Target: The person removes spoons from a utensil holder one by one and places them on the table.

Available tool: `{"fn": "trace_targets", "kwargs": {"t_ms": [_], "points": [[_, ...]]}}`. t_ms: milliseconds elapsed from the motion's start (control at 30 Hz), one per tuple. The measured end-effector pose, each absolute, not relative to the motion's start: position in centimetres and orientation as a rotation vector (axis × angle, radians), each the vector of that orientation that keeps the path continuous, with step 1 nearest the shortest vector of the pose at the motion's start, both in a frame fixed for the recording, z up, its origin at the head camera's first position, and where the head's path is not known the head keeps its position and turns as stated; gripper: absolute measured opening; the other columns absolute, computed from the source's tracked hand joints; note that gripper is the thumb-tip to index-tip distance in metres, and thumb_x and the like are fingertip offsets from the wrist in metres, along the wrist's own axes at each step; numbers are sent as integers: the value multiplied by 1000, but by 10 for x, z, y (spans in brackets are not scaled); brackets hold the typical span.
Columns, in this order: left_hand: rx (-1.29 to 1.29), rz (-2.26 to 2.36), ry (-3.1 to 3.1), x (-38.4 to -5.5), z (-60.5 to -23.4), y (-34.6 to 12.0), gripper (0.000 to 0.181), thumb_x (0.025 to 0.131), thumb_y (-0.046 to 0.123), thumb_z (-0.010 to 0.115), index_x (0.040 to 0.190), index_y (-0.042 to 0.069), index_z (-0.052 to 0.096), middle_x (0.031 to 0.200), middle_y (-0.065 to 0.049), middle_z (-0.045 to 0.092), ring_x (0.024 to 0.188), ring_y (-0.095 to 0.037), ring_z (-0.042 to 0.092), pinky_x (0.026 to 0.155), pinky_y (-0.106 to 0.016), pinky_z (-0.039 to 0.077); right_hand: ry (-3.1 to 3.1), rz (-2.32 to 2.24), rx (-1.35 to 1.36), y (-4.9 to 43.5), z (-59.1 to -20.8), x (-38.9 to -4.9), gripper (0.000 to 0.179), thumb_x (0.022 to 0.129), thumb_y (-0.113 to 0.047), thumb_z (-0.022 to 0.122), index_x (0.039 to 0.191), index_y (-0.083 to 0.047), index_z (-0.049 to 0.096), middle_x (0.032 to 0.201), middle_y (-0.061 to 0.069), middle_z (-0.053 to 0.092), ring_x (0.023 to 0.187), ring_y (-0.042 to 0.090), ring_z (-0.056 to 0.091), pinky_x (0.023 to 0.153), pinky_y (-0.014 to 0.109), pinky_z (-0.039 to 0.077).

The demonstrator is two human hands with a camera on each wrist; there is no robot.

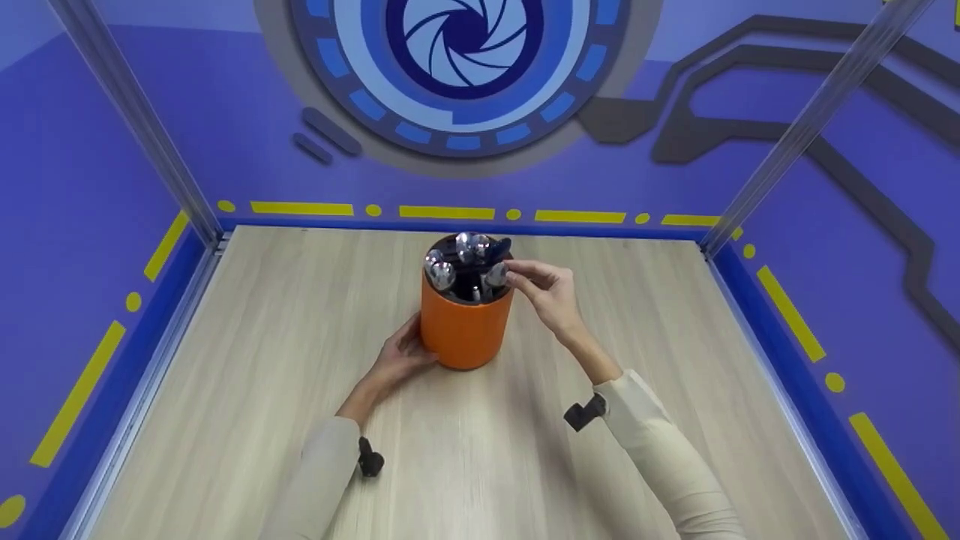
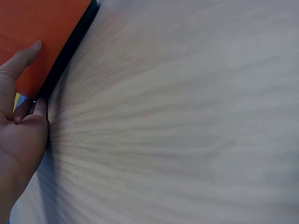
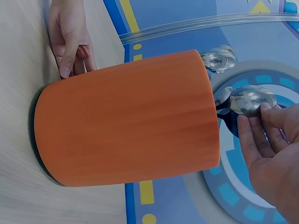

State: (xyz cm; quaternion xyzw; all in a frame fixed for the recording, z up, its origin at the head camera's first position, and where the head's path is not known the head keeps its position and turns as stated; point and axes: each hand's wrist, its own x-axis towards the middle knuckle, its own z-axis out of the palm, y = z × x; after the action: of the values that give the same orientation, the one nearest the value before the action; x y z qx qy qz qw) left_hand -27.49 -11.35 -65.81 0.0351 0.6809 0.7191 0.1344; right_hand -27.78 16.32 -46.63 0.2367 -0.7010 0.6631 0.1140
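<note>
An orange utensil holder (image 1: 463, 330) with a black divided top stands upright on the table, several spoons in it with their shiny bowls up. My right hand (image 1: 551, 296) pinches one spoon (image 3: 252, 99) by its bowl, at the right side of the holder's rim; its handle goes down inside, out of sight. Low on the holder's left side, my left hand (image 1: 401, 352) holds the wall, the thumb (image 2: 28, 57) on the front and the fingers round behind. Other spoon bowls (image 1: 442, 274) lean at the rim's left and back. A dark utensil head (image 1: 500, 246) shows at the back right.
A light wood-grain table (image 1: 300, 300) lies under the holder. Blue printed panels (image 1: 187, 105) close it in at the back and both sides, with metal posts (image 1: 817, 120) at the corners. A small black camera (image 1: 585, 412) sits at the right cuff, another (image 1: 370, 459) at the left.
</note>
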Motion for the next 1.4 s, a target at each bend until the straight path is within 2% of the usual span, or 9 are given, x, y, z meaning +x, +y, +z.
{"fn": "trace_targets", "kwargs": {"t_ms": [100,167,600,900,1000,1133,1233,1400], "points": [[87,2080,1977,-275,-657,-114,97,85,8,83,163,24,28,171,-3,25,159,-24,24,130,-41,25,-2053,1948,686,161,-463,-276,17,92,12,65,107,17,71,104,35,72,86,5,74,82,21,63],[98,2073,1987,-275,-657,-114,97,85,9,83,163,23,27,171,-4,24,159,-25,23,131,-42,24,-2053,1945,689,160,-461,-275,17,92,13,65,107,18,71,104,37,70,86,4,74,82,21,63],[147,2074,1988,-274,-662,-115,94,88,9,80,163,22,26,171,-4,25,159,-24,22,131,-42,23,-2055,1898,749,152,-446,-263,16,91,13,66,105,17,72,101,34,72,84,6,74,80,20,63],[135,2066,2022,-276,-662,-112,92,88,7,80,163,17,27,171,-8,25,159,-27,22,131,-44,23,-1983,1909,779,151,-435,-259,16,90,13,67,105,18,71,98,26,75,83,9,75,78,23,64],[140,2065,2028,-276,-661,-112,92,88,7,80,163,17,28,171,-7,25,159,-26,22,131,-44,22,-1937,1909,803,151,-431,-259,16,90,14,67,105,20,70,99,17,78,84,8,75,78,23,64],[150,2068,2038,-276,-660,-113,91,88,7,80,163,18,29,170,-7,26,159,-26,23,131,-44,22,-1910,1913,820,150,-428,-257,17,91,13,67,105,21,69,100,-1,79,86,7,75,78,23,64],[154,2056,2055,-275,-659,-113,91,88,8,80,163,19,28,170,-7,27,159,-27,23,131,-45,22,-1919,1906,818,149,-425,-253,17,91,12,66,105,20,69,100,-6,79,87,7,74,79,22,64],[158,2045,2065,-276,-658,-113,91,89,10,79,163,20,27,171,-6,26,159,-27,22,131,-46,21,-1920,1868,829,146,-419,-246,16,91,13,66,105,19,70,101,-3,78,88,7,74,80,21,63]]}}
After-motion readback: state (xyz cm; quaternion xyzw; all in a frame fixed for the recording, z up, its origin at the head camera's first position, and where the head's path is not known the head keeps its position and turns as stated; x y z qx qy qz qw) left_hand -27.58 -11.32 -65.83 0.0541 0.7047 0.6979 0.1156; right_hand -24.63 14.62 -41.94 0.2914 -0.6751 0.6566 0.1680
